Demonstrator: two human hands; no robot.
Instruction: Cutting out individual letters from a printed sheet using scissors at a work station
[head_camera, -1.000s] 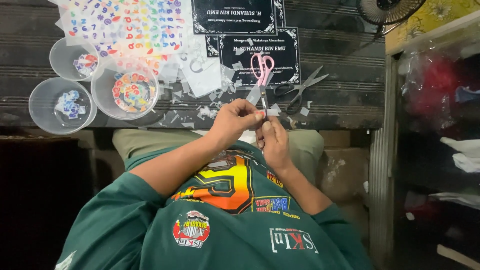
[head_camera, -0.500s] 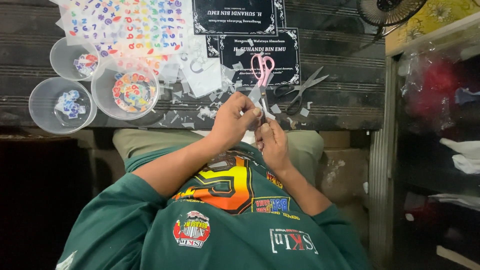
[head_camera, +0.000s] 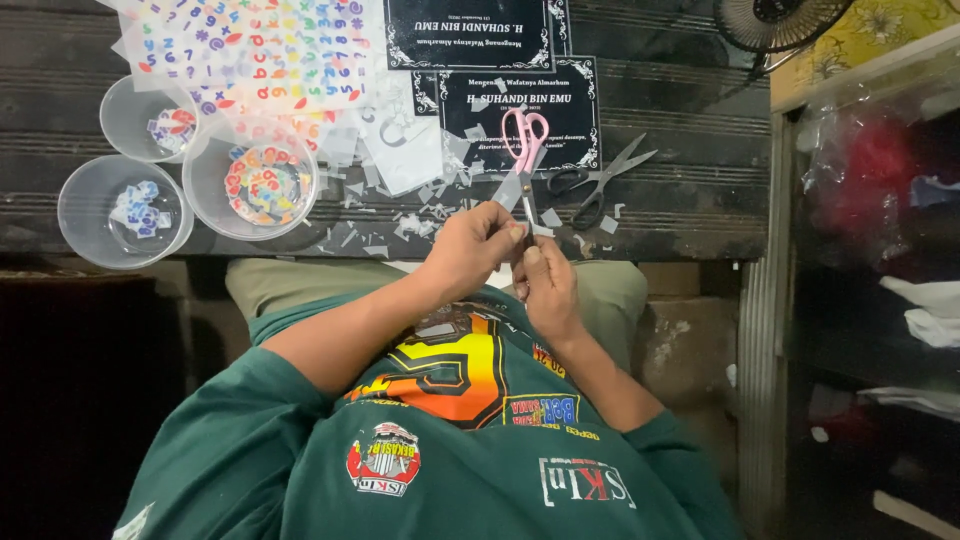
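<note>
Both hands are meeting at frame centre, just below the table (head_camera: 660, 215) edge. Left hand (head_camera: 470, 250) is closing its fingers round the blade end of the pink scissors (head_camera: 522, 165), handles pointing up over a black card (head_camera: 520, 110). Right hand (head_camera: 548, 285) is sitting just beside it w/ thumb and fingers pinched at the blade tip; whatever it's pinching is too small to tell.

Table is running across the top of the frame: dark, ribbed, worn. White scraps (head_camera: 420, 215) are lying scattered along its near edge. Black scissors (head_camera: 600, 180) are lying right of the pink pair, apart. Letter sheets (head_camera: 250, 50) are spreading over the upper left. Three clear cups are standing at left: big one (head_camera: 250, 180) w/ coloured cut-outs, two smaller ones (head_camera: 125, 212) (head_camera: 150, 118) beside it.

Room: fan (head_camera: 780, 20) at upper right, shelving (head_camera: 880, 300) w/ plastic-wrapped stuff down the right edge. Green shirt (head_camera: 450, 460) is filling the bottom.
</note>
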